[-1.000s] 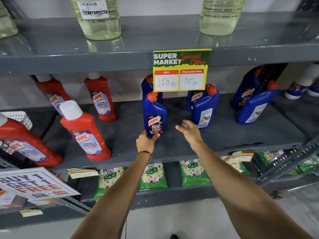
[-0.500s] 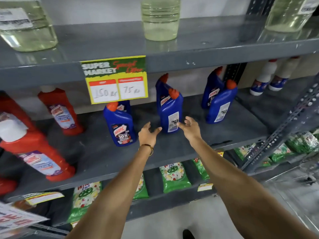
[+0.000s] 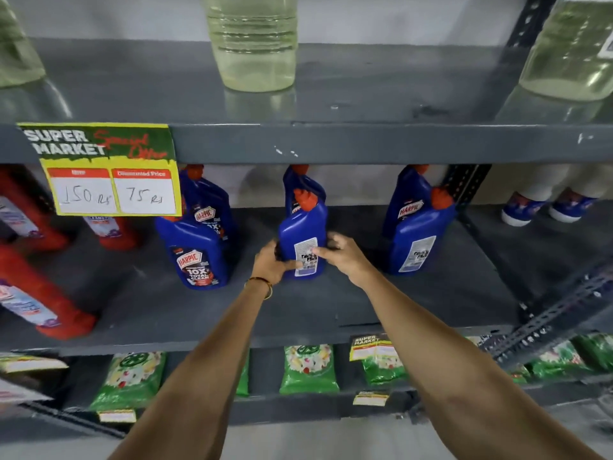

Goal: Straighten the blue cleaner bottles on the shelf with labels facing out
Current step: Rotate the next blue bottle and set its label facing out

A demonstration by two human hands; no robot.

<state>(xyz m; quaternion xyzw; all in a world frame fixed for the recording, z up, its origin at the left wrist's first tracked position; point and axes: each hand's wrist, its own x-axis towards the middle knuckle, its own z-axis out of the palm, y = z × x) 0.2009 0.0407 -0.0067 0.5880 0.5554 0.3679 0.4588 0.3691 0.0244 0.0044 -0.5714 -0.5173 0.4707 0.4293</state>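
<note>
Fingers of both my hands clasp the middle blue bottle, its back label outward, needing a half-turn next.

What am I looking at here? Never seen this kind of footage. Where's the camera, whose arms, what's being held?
There is no machine: a person wears a wide-angle camera on the head, looking forward and down, so both bare arms reach in from the bottom edge. The left hand and right hand clasp the middle blue bottle from either side; its white back label faces out. It stands on the grey shelf. To its left, a blue bottle with its front label out; to its right, another showing its back label. Red bottles stand far left, green packets lie below.
</note>
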